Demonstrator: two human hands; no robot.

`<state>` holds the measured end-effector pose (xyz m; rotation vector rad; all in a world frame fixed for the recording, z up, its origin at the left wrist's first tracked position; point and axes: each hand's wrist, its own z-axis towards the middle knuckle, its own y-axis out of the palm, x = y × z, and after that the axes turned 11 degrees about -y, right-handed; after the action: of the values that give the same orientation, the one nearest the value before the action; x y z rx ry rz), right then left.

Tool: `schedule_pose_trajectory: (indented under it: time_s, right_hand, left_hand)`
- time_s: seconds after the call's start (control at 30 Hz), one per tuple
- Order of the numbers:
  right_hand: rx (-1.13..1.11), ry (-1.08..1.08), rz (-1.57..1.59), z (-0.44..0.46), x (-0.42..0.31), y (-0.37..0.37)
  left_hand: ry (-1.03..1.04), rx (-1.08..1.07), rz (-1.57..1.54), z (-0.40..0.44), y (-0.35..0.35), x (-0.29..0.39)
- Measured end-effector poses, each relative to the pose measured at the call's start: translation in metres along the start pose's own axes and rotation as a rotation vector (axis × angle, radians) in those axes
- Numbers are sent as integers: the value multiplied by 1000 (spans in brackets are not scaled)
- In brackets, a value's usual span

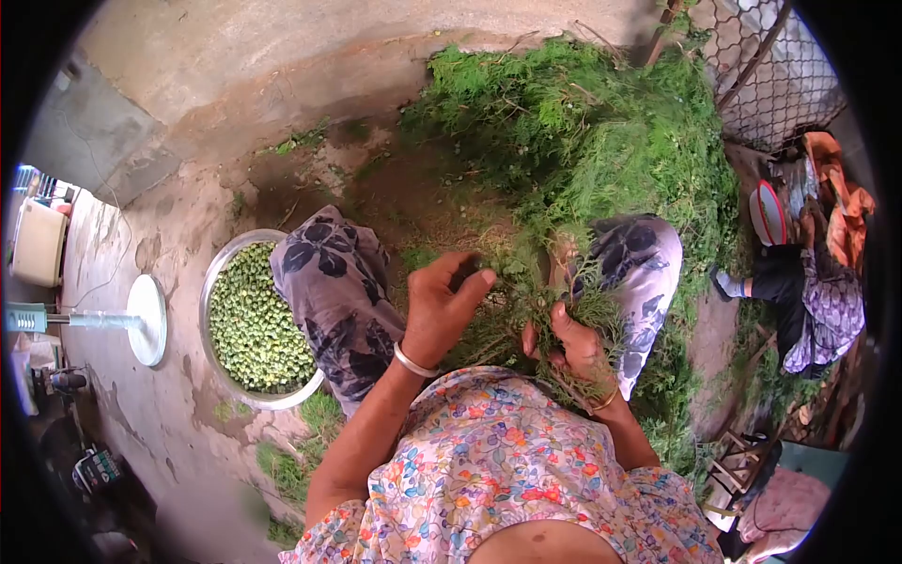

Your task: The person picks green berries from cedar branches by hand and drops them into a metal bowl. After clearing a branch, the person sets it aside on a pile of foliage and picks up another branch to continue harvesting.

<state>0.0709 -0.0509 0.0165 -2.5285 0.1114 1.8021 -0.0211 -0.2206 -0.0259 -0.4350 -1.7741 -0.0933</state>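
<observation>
My left hand (443, 305), with a white bangle at the wrist, is raised in front of my lap. Its fingers are curled and the thumb points right; anything between them is too small or hidden to make out. Lower on the right, my right hand (578, 352) is closed around a leafy evergreen sprig (526, 296), whose flat green fronds spread between my knees. Beside my left knee stands a metal basin (209, 329) filled with small round pale-green cones or fruits (258, 324).
A large heap of cut evergreen branches (648, 141) lies ahead and to the right. At left stands a fan-like pole with a round white base (147, 320). Another person (827, 310) sits far right, near a red-rimmed bowl (768, 214). Wire mesh (761, 85) leans behind.
</observation>
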Motion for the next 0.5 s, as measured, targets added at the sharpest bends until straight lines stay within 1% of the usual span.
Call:
schedule_pose_trajectory:
  time_s: [0.03, 0.1, 0.13, 0.2, 0.23, 0.3, 0.33, 0.4, 0.43, 0.5]
  right_hand:
    - [13, -2, -20, -1, -1, 1]
    - [-12, 12, -28, -3, -5, -1]
    - [-36, 25, -35, -3, -5, -2]
    - [-42, 37, -22, -3, -6, -3]
    - [-42, 49, -8, -3, -6, -3]
    - [-23, 60, 43, -1, 0, -7]
    - [-1, 72, 96, 0, 2, -8]
    - [38, 71, 89, 0, 1, -5]
    - [73, 66, 79, 0, 1, -3]
    - [74, 75, 71, 0, -2, 0]
  left_hand:
    - [-1, 1, 0, 4, -2, 1]
    - [540, 210, 340, 14, -9, 4]
    - [538, 213, 340, 16, -10, 6]
    - [393, -101, 153, 16, -12, 12]
    - [393, -98, 155, 17, -14, 14]
    - [142, -397, 136, 18, -18, 16]
    - [141, -400, 138, 17, -17, 15]
    - [-24, -402, -111, 13, -12, 8]
    - [-26, -406, -112, 12, -8, 4]
    - [-46, -362, -153, 11, -3, -3]
